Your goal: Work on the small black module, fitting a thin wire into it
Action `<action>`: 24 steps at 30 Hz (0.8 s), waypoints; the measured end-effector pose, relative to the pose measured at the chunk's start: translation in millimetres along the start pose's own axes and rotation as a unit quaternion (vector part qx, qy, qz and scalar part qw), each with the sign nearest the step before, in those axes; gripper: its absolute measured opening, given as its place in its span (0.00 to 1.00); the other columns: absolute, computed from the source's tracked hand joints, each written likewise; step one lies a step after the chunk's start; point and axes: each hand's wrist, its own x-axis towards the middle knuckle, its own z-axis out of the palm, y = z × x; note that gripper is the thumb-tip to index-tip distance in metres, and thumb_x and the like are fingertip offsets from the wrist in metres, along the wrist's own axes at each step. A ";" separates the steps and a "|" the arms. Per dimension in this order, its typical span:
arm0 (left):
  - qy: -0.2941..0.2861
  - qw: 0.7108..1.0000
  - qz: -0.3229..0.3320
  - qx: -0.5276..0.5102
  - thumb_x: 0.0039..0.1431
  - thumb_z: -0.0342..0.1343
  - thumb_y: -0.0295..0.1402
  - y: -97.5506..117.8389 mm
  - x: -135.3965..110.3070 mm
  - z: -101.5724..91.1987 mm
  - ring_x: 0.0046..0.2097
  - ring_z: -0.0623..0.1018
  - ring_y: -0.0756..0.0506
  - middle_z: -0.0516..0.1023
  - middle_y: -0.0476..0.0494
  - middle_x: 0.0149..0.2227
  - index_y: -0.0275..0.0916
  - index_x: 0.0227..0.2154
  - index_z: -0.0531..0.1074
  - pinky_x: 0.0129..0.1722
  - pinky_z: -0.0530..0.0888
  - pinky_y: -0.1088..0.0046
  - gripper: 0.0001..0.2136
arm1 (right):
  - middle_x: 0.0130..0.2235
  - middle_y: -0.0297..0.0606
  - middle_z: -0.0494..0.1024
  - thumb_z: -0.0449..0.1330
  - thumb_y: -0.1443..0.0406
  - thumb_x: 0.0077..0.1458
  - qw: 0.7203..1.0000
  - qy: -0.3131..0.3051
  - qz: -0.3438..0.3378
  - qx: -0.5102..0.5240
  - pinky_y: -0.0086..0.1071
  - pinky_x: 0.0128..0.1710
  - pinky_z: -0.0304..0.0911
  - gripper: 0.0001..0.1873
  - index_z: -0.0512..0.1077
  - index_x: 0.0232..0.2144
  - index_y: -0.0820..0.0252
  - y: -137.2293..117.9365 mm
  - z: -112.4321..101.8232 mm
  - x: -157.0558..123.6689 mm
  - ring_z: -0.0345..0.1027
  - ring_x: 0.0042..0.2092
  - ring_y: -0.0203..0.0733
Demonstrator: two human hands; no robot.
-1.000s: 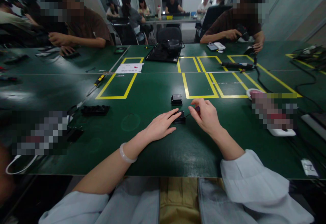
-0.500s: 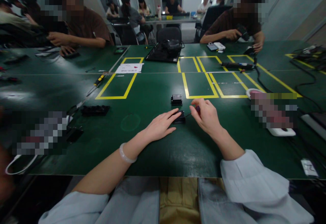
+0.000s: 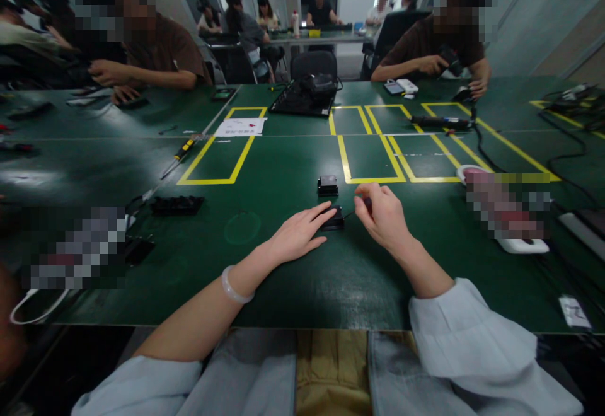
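My left hand (image 3: 299,234) lies flat on the green table (image 3: 293,290), fingers stretched out, its fingertips resting on a small black part (image 3: 334,219). My right hand (image 3: 384,215) is closed in a pinch round a thin tool with a dark handle (image 3: 365,202), whose tip points at the black part. A second small black part (image 3: 328,184) sits on the table just beyond them.
Yellow taped rectangles (image 3: 215,159) mark the table ahead. A black tray (image 3: 177,205) and a screwdriver (image 3: 178,154) lie to the left, a laptop (image 3: 305,98) sits farther back, and cables (image 3: 482,142) run on the right. Other people work across the table.
My right hand has shifted very slightly to the right with the tool. My left hand stays where it was.
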 end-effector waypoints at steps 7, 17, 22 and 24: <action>0.002 1.000 0.002 0.003 0.64 0.52 0.36 -1.1 0.1 1.8 0.63 0.63 0.39 0.47 0.41 0.69 0.47 0.66 0.45 0.59 0.65 0.59 0.31 | 0.27 0.33 0.72 0.53 0.59 0.61 1.000 -0.013 -0.002 -0.003 0.34 0.35 0.58 0.07 0.65 0.37 0.57 2.1 0.4 -0.7 0.64 0.29 0.39; 0.003 1.000 0.002 0.004 0.64 0.53 0.36 -0.6 -0.3 0.5 0.63 0.64 0.39 0.48 0.41 0.69 0.47 0.66 0.45 0.59 0.65 0.59 0.32 | 0.29 0.34 0.73 0.50 0.66 0.60 1.000 -0.004 0.002 0.008 0.35 0.36 0.61 0.06 0.64 0.40 0.57 0.0 0.2 -0.1 0.64 0.30 0.40; 0.002 1.000 0.001 0.003 0.64 0.53 0.36 -0.5 -0.3 -0.4 0.63 0.64 0.39 0.48 0.41 0.69 0.47 0.66 0.45 0.59 0.65 0.59 0.32 | 0.26 0.32 0.71 0.52 0.63 0.61 1.000 -0.011 -0.010 -0.005 0.34 0.35 0.59 0.04 0.65 0.37 0.57 0.6 -0.3 -0.5 0.63 0.28 0.39; -0.001 1.000 -0.001 0.003 0.63 0.53 0.36 -0.2 -0.2 -0.6 0.63 0.63 0.39 0.48 0.41 0.69 0.46 0.66 0.46 0.59 0.65 0.60 0.32 | 0.26 0.33 0.71 0.53 0.61 0.61 1.000 -0.011 -0.016 -0.008 0.33 0.35 0.59 0.06 0.65 0.37 0.57 1.2 -0.1 -0.8 0.63 0.28 0.39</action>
